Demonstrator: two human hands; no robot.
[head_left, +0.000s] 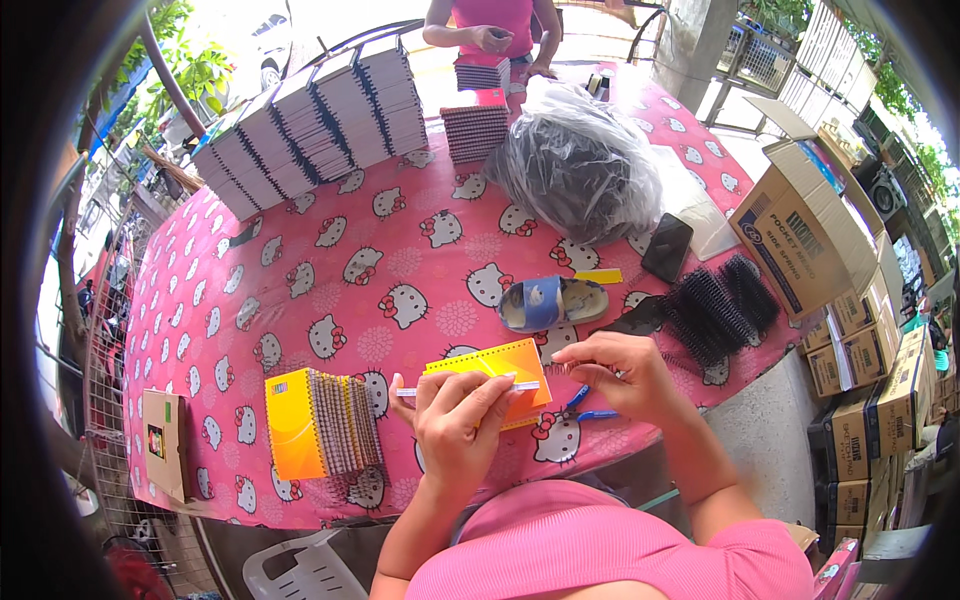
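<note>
My left hand point(455, 425) is closed round a small memo pad point(526, 386), held edge-on so that its white page edge shows. Just to the right, my right hand point(620, 372) pinches what looks like a thin spiral coil point(560, 368) at the pad's end; it is small and partly hidden by the fingers. Under the held pad lie yellow-and-orange memo pads point(505, 358) with punched holes along the top edge. Pliers with blue handles point(598, 414) rest below my right hand. To the left stands a row of spiral-bound memo pads point(300, 422).
Black spiral coils point(722, 308) are heaped at the right, near a phone point(667, 248) and a blue slipper point(540, 304). Beyond sit a plastic-wrapped bundle point(580, 165), tall notebook stacks point(310, 125) and a cardboard box point(800, 235). Another person point(495, 30) stands across the table.
</note>
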